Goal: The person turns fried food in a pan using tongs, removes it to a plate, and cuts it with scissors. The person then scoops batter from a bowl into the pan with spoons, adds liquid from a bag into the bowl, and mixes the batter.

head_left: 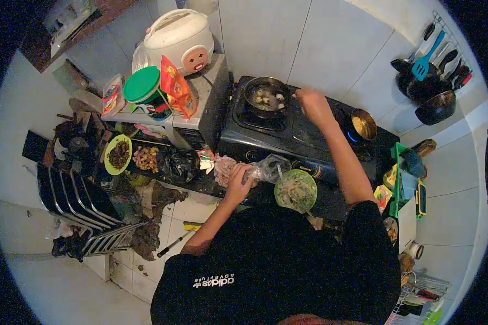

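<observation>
My left hand (pixel 240 177) is on a clear plastic bag (pixel 271 169) at the front of the counter, its fingers bent over the plastic. Beside it lies a bag with pinkish contents (pixel 224 169) that I cannot name. My right hand (pixel 313 106) is closed just right of a dark pan (pixel 265 111) on the left burner; whether it grips the handle or a small tool is hidden. Several round pale pieces sit in liquid in that pan. A green bowl (pixel 314 196) with a pale, greenish mixture and a utensil stands close to my body.
A smaller pan (pixel 364 124) stands over a blue flame on the right of the black stove (pixel 301 135). Left are a green plate (pixel 108 157), a black plastic bag (pixel 180 165) and a rice cooker (pixel 179 35). A green basket (pixel 396 173) stands right; utensils hang above.
</observation>
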The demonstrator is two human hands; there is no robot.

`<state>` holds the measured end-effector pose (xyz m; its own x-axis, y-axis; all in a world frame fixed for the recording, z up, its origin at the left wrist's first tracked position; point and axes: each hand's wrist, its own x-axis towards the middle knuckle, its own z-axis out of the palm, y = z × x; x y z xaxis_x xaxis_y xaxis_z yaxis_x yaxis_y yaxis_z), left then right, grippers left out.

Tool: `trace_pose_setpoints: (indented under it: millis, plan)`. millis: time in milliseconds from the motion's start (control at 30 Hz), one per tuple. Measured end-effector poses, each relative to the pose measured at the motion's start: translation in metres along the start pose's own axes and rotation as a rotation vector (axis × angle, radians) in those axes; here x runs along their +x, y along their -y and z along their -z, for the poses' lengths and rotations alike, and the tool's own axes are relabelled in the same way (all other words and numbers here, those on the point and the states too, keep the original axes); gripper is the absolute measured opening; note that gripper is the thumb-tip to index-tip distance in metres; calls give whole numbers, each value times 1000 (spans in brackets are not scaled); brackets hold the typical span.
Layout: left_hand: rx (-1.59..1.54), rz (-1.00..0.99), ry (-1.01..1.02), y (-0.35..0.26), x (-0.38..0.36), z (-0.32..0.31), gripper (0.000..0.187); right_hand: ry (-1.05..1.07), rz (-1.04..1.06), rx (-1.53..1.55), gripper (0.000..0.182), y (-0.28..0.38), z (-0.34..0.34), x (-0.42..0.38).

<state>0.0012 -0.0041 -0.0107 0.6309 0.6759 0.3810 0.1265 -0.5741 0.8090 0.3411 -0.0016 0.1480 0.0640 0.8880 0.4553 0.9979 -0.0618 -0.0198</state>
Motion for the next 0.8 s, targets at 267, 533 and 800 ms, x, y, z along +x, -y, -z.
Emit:
trace_pose_setpoints:
  millis: [267, 533, 800]
  plan:
    - [-68, 55, -31, -8, 2, 0, 36, -247, -192, 106, 16, 25, 23, -23]
    - [-9, -41, -19, -7, 2, 5, 59, -296, -579, 370, 25, 33, 50, -52]
    - [185, 17, 77, 13, -11, 9, 84, 7, -631, 587, 22, 60, 134, -148]
